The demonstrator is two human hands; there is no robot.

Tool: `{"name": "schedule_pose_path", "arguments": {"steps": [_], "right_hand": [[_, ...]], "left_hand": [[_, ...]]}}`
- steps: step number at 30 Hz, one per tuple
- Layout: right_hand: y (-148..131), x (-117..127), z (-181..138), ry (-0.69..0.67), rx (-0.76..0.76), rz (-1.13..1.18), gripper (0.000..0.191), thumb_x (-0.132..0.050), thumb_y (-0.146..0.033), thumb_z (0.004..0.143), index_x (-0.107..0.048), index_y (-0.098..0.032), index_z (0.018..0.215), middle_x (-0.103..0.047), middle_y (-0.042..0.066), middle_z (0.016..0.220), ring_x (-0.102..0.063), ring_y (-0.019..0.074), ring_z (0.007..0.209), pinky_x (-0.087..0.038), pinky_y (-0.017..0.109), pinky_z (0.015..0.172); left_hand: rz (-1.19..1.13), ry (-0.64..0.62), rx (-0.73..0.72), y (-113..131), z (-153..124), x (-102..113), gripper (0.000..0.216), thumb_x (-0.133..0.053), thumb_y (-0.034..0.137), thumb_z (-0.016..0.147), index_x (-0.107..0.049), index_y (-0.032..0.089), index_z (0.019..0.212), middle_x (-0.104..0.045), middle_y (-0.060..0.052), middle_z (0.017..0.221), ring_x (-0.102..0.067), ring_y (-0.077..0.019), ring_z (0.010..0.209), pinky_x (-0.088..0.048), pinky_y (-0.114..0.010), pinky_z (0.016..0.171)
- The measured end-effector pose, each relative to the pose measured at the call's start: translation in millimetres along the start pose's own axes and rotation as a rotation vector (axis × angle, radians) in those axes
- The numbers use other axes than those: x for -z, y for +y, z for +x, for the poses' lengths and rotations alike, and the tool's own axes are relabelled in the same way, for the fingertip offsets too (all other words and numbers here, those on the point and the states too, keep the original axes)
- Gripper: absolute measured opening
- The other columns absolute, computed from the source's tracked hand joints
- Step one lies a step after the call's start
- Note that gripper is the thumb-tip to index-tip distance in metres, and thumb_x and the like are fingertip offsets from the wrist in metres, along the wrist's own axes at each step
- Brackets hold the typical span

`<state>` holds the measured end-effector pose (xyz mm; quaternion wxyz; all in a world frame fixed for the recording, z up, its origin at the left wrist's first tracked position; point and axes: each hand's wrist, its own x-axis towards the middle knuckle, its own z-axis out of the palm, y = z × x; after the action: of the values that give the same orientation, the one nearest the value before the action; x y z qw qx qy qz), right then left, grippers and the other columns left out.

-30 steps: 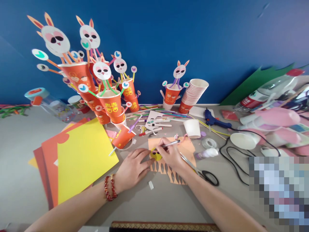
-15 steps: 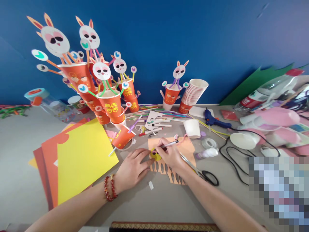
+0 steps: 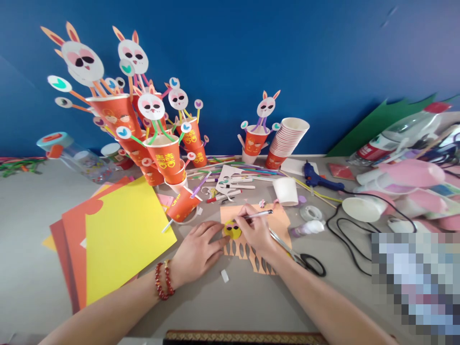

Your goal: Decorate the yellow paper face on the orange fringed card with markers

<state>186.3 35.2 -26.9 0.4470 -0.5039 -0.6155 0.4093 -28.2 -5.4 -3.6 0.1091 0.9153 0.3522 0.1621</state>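
In the head view my right hand (image 3: 255,233) grips a silver pen (image 3: 261,213), held at a slant over the right side of a yellow paper circle (image 3: 232,229). The circle carries two dark eye shapes with pink above them. My left hand (image 3: 199,249) lies with its fingers stretched out, its fingertips at the circle's left edge. Beneath the circle is an orange paper sheet (image 3: 280,219) with several leaf-shaped holes cut along its lower part. Scissors with black handles (image 3: 312,264) lie partly behind my right forearm.
Red cups topped with paper rabbit faces (image 3: 163,153) stand at the back left. Coloured paper sheets (image 3: 125,239) lie left. A stack of cups (image 3: 290,136), a blue glue gun (image 3: 319,178), a glue bottle (image 3: 311,228) and a black cord (image 3: 347,239) are at the right.
My right hand and the pen have shifted slightly to the right, uncovering more of the yellow circle. My left hand stays in place.
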Motion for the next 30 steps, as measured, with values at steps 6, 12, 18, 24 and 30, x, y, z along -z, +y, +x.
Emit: {"name": "schedule_pose_path", "arguments": {"steps": [6,12,18,24,30], "right_hand": [[1.2,-0.5,-2.4,-0.050,-0.040,0.025,0.016,-0.055,-0.025,0.087,-0.048,-0.025,0.073,-0.058,-0.004,0.062,-0.062,0.0160,0.060,-0.047,0.024,0.056],[-2.7,0.9,-1.0,-0.064,-0.032,-0.011,0.016,-0.056,-0.025,0.086,-0.048,-0.024,0.072,-0.060,-0.003,0.062,-0.065,0.0166,0.062,-0.043,0.023,0.054],[-3.0,1.0,-0.6,-0.055,-0.021,-0.054,0.016,-0.054,-0.023,0.086,-0.048,-0.024,0.072,-0.057,-0.004,0.060,-0.063,0.0162,0.060,-0.041,0.023,0.053],[-3.7,0.5,0.2,-0.025,-0.026,-0.048,0.018,-0.053,-0.025,0.087,-0.046,-0.025,0.070,-0.054,-0.004,0.059,-0.053,0.0137,0.052,-0.036,0.022,0.048],[0.0,0.6,-0.7,0.055,0.009,-0.055,0.018,-0.053,-0.022,0.085,-0.046,-0.024,0.069,-0.048,-0.005,0.058,-0.047,0.0125,0.052,-0.035,0.023,0.050]], "left_hand": [[-0.001,-0.003,-0.005,0.0,-0.2,0.6,0.039,-0.054,0.026,0.100,-0.059,0.028,0.138,-0.057,-0.011,0.139,-0.050,-0.0307,0.130,-0.049,-0.051,0.104],[0.008,0.011,-0.009,-0.2,-0.2,-0.2,0.038,-0.053,0.027,0.100,-0.059,0.028,0.138,-0.057,-0.011,0.139,-0.050,-0.0303,0.129,-0.049,-0.050,0.104],[-0.002,0.012,-0.012,0.3,0.3,0.4,0.038,-0.052,0.026,0.101,-0.059,0.028,0.138,-0.057,-0.011,0.138,-0.050,-0.0306,0.129,-0.049,-0.051,0.104],[-0.005,0.002,-0.014,0.1,0.3,1.0,0.038,-0.053,0.025,0.101,-0.059,0.027,0.138,-0.057,-0.011,0.139,-0.049,-0.0308,0.129,-0.049,-0.052,0.104],[-0.014,0.002,-0.008,-0.6,0.2,0.7,0.038,-0.053,0.025,0.100,-0.059,0.027,0.138,-0.056,-0.011,0.139,-0.049,-0.0306,0.129,-0.049,-0.051,0.104]]}}
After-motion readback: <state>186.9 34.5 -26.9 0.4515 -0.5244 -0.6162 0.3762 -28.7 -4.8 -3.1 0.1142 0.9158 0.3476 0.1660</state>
